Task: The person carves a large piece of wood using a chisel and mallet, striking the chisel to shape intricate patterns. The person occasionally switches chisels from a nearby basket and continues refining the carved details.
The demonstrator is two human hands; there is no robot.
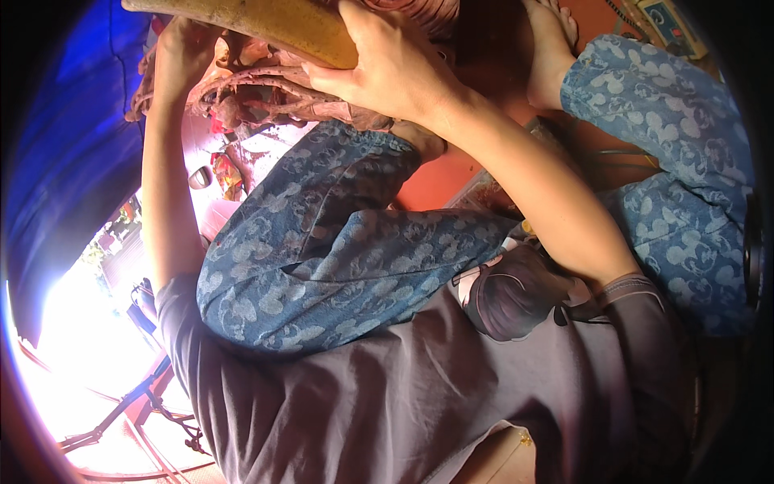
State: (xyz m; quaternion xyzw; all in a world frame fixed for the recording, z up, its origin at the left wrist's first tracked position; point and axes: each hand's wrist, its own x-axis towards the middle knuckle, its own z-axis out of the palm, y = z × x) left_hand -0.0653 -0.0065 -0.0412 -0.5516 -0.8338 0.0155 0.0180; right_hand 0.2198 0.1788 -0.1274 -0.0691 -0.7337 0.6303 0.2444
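A thick, smooth, yellow-brown curved piece [270, 32], its exact kind unclear, spans the top edge of the view. My right hand [391, 68] grips its right end, thumb on the near side and fingers partly cut off by the frame. By its left part is my left hand [184, 47], its fingers mostly hidden behind the piece, so I cannot tell their grip. Just below and behind lies a tangle of reddish-brown, root-like strands [270, 93] with knobbly parts. My left wrist crosses in front of the tangle's left side.
My legs in blue patterned trousers [322, 242] are folded on a reddish floor [431, 181]. A small colourful wrapper [228, 176] lies left of my knee. Blue sheeting [72, 153] hangs at the left. A box-like item [669, 24] sits at the top right.
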